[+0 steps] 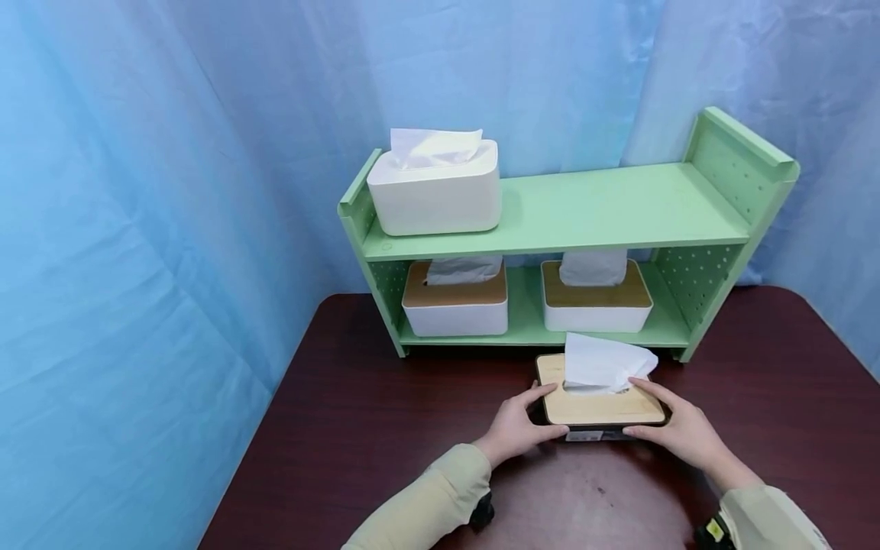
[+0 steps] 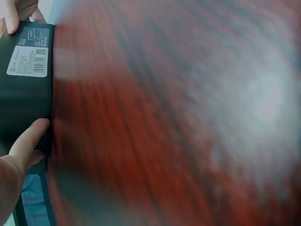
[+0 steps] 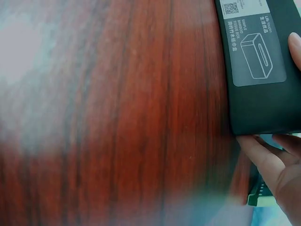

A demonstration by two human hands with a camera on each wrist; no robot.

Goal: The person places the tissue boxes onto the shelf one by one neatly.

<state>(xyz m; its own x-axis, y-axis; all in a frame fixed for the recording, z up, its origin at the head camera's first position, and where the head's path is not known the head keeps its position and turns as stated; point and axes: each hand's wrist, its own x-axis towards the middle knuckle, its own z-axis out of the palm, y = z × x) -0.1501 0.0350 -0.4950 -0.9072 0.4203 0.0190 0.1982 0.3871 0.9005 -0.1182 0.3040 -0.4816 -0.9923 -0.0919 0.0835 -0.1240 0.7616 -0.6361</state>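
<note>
A black tissue box [image 1: 584, 411] with a pale wooden lid stands on the table in front of the shelf, and a white tissue [image 1: 601, 360] sticks up from its slot. My left hand [image 1: 512, 426] grips its left end, thumb on the near side. At the opposite end my right hand [image 1: 687, 434] holds it, with the thumb on the near side and a finger by the tissue. Both wrist views show the box's black side [image 2: 21, 101] with a printed label [image 3: 256, 52]. Some fingers are hidden behind the box.
A green two-tier shelf [image 1: 619, 206] stands behind. On its upper tier sits a white tissue box [image 1: 440, 200] at the left. Two white boxes with wooden lids, a left one [image 1: 454, 319] and a right one [image 1: 598, 317], occupy the lower tier. Blue curtains [image 1: 275, 114] hang around the dark table [image 1: 357, 412].
</note>
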